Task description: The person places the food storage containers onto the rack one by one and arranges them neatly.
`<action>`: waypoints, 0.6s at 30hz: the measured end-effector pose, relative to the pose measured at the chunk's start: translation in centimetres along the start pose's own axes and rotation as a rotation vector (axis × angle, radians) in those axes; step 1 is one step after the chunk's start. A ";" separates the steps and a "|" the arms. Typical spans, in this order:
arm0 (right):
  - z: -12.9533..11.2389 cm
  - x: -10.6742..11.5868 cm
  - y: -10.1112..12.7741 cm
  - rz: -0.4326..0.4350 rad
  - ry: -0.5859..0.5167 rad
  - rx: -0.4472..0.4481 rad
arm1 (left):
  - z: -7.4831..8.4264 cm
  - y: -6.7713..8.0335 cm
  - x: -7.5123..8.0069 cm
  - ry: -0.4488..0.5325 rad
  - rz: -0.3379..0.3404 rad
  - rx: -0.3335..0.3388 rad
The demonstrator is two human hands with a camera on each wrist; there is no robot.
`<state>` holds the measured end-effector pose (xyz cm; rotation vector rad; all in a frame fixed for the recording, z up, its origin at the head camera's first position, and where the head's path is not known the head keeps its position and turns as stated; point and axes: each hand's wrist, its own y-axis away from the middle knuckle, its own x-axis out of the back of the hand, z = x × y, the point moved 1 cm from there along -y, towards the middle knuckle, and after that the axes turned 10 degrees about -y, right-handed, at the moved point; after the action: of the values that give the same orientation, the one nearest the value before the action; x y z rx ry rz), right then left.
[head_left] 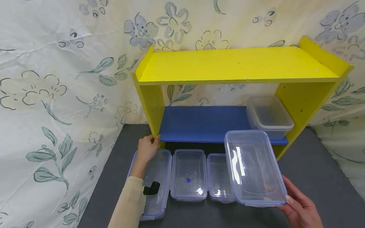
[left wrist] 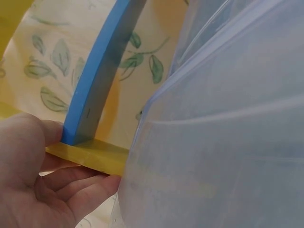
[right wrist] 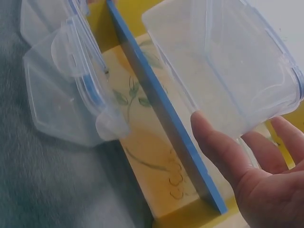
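1. A dark grey mat (head_left: 313, 176) is seen beneath both hands, backed by a cream cloth printed with flowers (head_left: 46, 82).
2. A yellow shelf unit (head_left: 238, 65) with a blue lower board (head_left: 201, 123) stands just beyond the hands.
3. The left upright of the unit is gripped near its foot by the left hand (head_left: 146, 150), thumb on one side and fingers curled round the other; this is confirmed in the left wrist view.
4. A clear lidded box (head_left: 253, 167) is held up by the right hand (head_left: 299, 207) at its near corner, thumb on top and fingers beneath, just in front of the blue board.
5. Three clear containers (head_left: 188, 175) lie in a row between the hands, the leftmost under the left forearm.
6. Another clear container (head_left: 269, 116) sits on the blue board, beyond the right hand.
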<state>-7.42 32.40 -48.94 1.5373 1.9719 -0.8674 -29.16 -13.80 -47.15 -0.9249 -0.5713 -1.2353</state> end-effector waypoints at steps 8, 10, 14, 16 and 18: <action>1.0 -1.1 -1.1 0.062 0.057 0.029 | 0.0 0.0 0.0 0.000 0.007 -0.002; 1.2 -1.3 -1.5 0.014 0.051 0.048 | 0.0 0.0 0.0 0.002 0.008 0.000; 1.2 -1.7 -2.2 -0.059 0.033 0.058 | 0.0 0.0 0.0 0.003 0.007 0.003; 1.1 -1.9 -2.6 -0.053 0.043 0.052 | 0.0 0.0 0.0 0.002 0.007 0.006; 1.0 -2.2 -2.9 -0.026 0.067 0.049 | 0.0 0.0 0.0 -0.001 0.008 0.007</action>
<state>-9.71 29.77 -47.53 1.5902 2.0361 -0.8921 -29.18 -13.80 -47.13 -0.9212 -0.5723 -1.2250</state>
